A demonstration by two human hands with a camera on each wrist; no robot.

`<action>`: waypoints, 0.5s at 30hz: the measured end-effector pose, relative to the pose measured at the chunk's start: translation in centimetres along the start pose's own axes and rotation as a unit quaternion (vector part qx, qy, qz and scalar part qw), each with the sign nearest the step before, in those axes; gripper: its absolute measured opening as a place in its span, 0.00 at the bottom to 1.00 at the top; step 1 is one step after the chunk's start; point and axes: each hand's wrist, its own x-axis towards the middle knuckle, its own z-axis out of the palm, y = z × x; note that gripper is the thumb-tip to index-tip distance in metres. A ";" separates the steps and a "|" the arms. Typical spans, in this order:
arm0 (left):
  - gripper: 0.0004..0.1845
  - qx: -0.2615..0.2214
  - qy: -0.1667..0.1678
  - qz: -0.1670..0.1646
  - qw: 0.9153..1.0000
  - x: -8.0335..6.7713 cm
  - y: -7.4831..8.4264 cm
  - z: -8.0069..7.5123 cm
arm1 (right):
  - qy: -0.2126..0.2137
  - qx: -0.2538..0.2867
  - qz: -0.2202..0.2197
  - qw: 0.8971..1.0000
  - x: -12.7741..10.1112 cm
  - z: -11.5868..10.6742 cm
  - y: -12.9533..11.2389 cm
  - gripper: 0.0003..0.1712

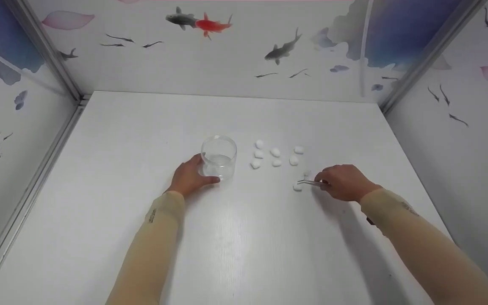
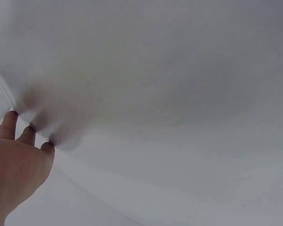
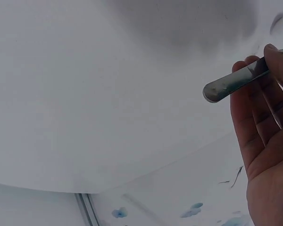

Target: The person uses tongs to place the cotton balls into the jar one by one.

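A clear glass jar stands upright near the middle of the white table. My left hand grips its left side, thumb round the front. My right hand pinches metal tweezers that point left, their tips at a white cotton ball. Whether the tips grip it I cannot tell. Another ball lies just behind the tweezers. Several more cotton balls lie in rows right of the jar. The right wrist view shows the tweezers' blunt end sticking out of my right hand. The left wrist view is blurred, with only my left hand showing.
Walls printed with fish close the table in at the back, left and right. A metal rail runs along the left edge. Bare tabletop stretches in front of and behind the hands.
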 end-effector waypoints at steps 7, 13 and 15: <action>0.53 -0.003 0.001 -0.003 1.000 0.0 0.0 0.0 | 0.009 0.003 -0.013 1.000 0.2 0.3 -0.2 0.09; 0.53 -0.002 0.001 -0.001 1.000 0.1 0.0 0.0 | 0.016 -0.002 -0.018 1.000 0.2 0.6 -0.3 0.08; 0.53 0.000 0.001 -0.001 1.000 0.1 -0.1 0.0 | 0.022 -0.004 -0.020 1.000 0.3 0.8 -0.3 0.07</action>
